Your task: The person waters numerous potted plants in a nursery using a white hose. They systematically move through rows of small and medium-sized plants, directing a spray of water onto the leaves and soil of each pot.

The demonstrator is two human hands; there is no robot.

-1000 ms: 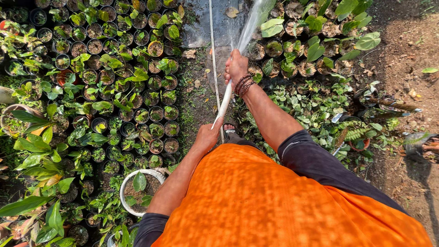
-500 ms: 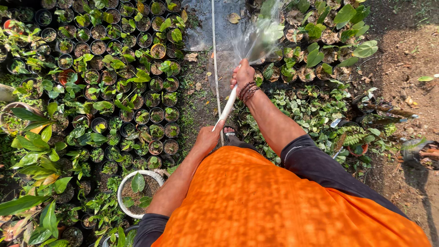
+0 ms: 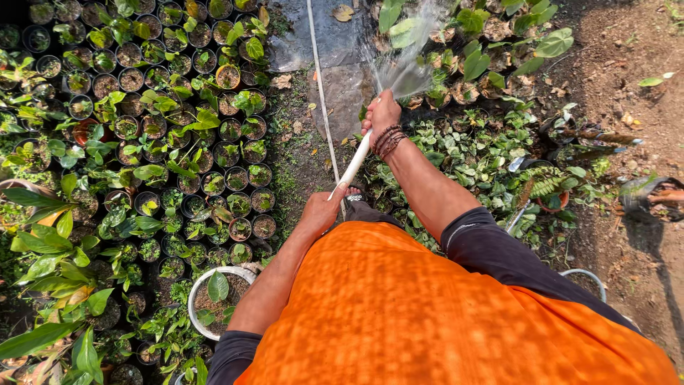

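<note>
Hose (image 3: 354,162), white and thin, held in both hands at mid-scene, slanted from near left up toward far right. Right hand (image 3: 382,114) wrapped round the far end, fingers closed tight on it, thumb seemingly over the mouth, though that could not be told for sure. Beaded bracelets (image 3: 388,140) worn on that wrist. Water (image 3: 406,60) fanned out from the hand toward the far right, over leafy pots (image 3: 491,43) there. Left hand (image 3: 322,211) closed round the near part of the hose, fingers curled under and hidden, so their exact grip could not be told. Seen from above: orange shirt (image 3: 427,314) with dark sleeves, filling the near part of the scene. Rows of small black pots (image 3: 214,142) with seedlings packed at left. White pot (image 3: 212,294) with one green leaf just left of the left arm. Dark wet sheet (image 3: 335,50) far ahead, crossed by a thin white line (image 3: 318,78). Low green plants (image 3: 484,157) right of the right arm, bare soil (image 3: 627,100) beyond them at far right.
</note>
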